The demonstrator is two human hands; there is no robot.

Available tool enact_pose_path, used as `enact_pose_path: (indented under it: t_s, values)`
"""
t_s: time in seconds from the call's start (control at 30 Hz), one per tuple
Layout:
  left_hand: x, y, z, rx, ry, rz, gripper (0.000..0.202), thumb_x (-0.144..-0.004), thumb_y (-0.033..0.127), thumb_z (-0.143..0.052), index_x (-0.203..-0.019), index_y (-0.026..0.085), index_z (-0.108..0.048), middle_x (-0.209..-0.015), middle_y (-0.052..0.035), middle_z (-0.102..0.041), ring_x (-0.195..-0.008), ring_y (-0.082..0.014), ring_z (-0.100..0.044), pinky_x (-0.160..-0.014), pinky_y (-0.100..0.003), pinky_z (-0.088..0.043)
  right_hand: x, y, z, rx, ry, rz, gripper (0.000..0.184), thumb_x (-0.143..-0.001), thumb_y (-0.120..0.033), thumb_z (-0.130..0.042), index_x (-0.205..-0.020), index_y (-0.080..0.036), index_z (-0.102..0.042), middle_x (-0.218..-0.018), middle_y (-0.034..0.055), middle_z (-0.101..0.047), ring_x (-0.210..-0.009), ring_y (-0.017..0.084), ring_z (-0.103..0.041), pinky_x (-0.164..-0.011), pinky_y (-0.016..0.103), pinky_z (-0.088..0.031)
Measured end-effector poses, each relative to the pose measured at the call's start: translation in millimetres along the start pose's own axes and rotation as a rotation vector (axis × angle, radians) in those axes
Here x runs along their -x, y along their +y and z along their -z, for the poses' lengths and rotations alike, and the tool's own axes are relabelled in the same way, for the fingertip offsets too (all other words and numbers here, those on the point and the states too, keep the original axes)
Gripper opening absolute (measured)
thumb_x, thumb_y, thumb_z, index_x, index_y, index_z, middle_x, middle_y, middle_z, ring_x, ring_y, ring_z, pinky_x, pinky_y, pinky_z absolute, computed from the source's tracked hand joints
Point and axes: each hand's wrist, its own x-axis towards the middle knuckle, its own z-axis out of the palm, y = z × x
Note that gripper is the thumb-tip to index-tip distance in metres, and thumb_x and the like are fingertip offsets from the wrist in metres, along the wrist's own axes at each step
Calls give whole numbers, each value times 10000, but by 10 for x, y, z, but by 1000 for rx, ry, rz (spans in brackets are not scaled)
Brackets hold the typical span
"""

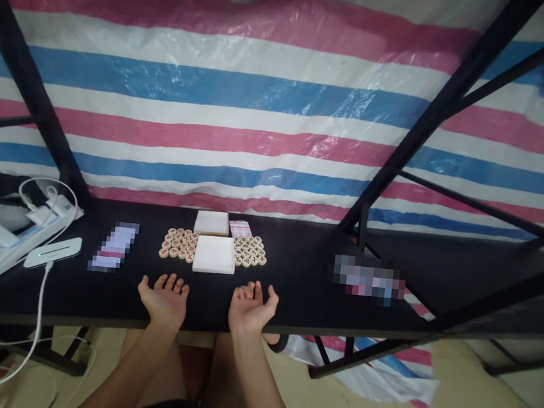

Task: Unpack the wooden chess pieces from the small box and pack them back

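The striped sheet behind your station, in red, white and blue bands, shows no legible brand or print. Before it stands your black desk, its bare surface unmarked, set within a black metal frame. On your far left, a white power strip carries plugs and cables; no rating label can be made out.

Your left hand and right hand rest palm up at the near edge of the desk, well apart from each other. On both, the fingers are loosely curled and slightly spread, holding nothing.

Labels on the pixelated item to your right cannot be inspected. A white device with a green light sits beside the power strip, no brand readable; the pixelated slab next along is equally masked. Ahead of and between your hands lies a plain white tray, unlabelled on its visible face, with a second white tray behind it. Right of the latter, a pink-and-white card bears print too small to read. Smallest are the round game pieces: red-marked pieces left of the near tray, dark-marked pieces right of it, individual characters not reliably legible
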Motion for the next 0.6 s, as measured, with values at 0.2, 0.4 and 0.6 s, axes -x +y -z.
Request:
enact_pose_path:
  t_s: [0.2,0.4,0.6]
  values:
    - [16,-39,-34,-351,-177,29,207,-705,367,-544,-752,193,-442,-704,25,-451,-568,-102,-458,-536,-238,-364,-14,-3,14,35,-55,-28,245,-717,-443,-505,-766,-211,-442,-613,-59,-418,-448,63,-345,-440,212,-293]
    - [-159,109,21,-1095,-764,-394,165,-696,341,-632,-746,197,-568,-691,9,-535,-607,-126,-499,-575,-240,-383,-138,-113,68,582,-224,260,225,-729,-367,-565,-880,-215,-496,-664,-56,-481,-517,84,-414,-497,226,-335]
    - [-287,192,126,-1411,-997,-872,116,-649,242,-700,-728,248,-615,-696,-12,-562,-633,-181,-535,-635,-279,-399,-247,-399,93,1487,-814,906,172,-837,-217,-470,-920,-215,-620,-832,46,-605,-776,173,-550,-748,325,-441]
